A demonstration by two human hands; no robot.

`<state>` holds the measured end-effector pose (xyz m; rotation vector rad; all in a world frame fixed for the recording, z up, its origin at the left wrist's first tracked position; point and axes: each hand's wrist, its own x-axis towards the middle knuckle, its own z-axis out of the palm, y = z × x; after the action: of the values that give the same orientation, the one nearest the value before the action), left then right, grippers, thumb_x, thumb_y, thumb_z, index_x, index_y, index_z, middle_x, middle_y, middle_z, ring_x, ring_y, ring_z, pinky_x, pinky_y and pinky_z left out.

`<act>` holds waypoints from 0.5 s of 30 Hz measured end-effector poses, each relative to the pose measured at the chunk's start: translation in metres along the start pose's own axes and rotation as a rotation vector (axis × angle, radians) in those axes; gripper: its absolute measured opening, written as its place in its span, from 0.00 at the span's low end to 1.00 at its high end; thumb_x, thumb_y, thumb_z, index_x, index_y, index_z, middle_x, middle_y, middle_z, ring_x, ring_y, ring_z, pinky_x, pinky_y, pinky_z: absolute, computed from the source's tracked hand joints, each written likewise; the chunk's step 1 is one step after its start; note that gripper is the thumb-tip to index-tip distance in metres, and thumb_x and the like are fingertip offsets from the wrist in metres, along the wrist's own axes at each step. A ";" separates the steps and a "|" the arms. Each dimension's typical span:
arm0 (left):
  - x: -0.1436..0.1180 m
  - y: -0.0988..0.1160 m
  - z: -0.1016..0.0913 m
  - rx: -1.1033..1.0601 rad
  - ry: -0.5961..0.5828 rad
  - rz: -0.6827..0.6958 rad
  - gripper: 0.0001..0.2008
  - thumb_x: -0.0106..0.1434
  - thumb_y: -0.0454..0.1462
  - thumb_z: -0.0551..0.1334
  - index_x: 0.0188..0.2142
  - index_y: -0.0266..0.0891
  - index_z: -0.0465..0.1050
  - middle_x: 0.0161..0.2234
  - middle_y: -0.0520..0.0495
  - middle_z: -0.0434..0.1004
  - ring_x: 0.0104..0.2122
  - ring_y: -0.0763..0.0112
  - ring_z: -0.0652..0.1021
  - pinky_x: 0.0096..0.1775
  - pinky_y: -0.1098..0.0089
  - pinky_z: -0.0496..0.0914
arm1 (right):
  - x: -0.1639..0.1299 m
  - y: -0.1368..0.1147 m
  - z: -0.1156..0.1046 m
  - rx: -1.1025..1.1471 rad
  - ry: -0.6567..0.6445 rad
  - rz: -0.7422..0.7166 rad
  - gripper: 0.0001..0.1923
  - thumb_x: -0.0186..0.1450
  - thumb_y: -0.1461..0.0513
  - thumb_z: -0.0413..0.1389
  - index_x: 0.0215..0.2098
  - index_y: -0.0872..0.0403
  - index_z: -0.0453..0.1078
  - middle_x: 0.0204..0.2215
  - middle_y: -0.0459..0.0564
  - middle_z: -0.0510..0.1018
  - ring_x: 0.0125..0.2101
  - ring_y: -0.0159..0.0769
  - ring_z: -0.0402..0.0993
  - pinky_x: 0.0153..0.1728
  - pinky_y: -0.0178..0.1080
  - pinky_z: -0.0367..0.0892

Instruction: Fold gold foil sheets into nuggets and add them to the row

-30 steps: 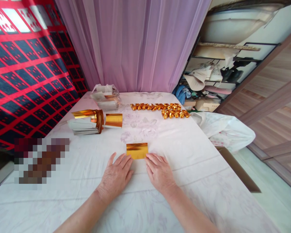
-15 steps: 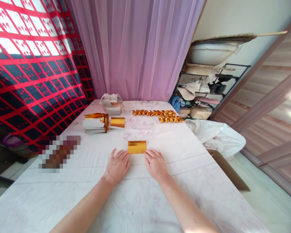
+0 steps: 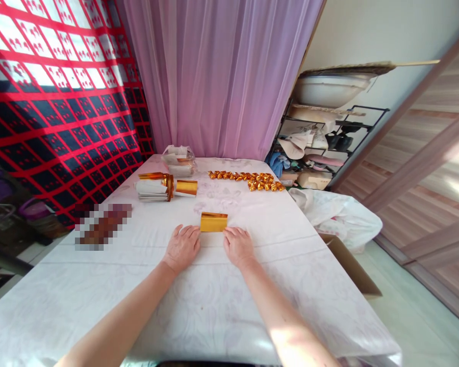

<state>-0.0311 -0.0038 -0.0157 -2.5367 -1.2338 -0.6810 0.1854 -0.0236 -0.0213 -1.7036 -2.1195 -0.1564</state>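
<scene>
A rectangular sheet of gold foil paper [image 3: 213,223] lies on the cloth-covered table in front of me, with a darker crease or band along its far edge. My left hand [image 3: 182,248] rests palm down at the sheet's near left corner, fingers stretched flat and the little finger a bit apart. On the other side, my right hand [image 3: 239,245] lies palm down with its fingertips at the near right corner. Both hands look open, with the foil paper between them rather than gripped.
A banded stack of foil papers [image 3: 155,188] sits back left beside a loose gold sheet [image 3: 186,187]. Behind it stands a clear plastic bag [image 3: 179,162]. Several folded gold foil pieces [image 3: 265,186] form rows at the back right. A cardboard box [image 3: 350,262] stands beside the table.
The view has shifted, so more of the table's near edge shows. Both hands stay at the foil paper's near corners, and the sheet lies much as before.
</scene>
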 end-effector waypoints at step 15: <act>0.026 0.019 0.021 -0.085 -0.179 0.109 0.19 0.71 0.42 0.52 0.55 0.39 0.72 0.54 0.44 0.77 0.55 0.59 0.75 0.62 0.51 0.56 | -0.004 0.001 -0.001 0.048 -0.001 -0.023 0.15 0.66 0.67 0.52 0.47 0.53 0.75 0.49 0.53 0.79 0.49 0.42 0.71 0.49 0.46 0.64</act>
<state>0.0042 0.0102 -0.0207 -2.7636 -1.1312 -0.5011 0.1874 -0.0272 -0.0217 -1.6531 -2.1266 -0.1101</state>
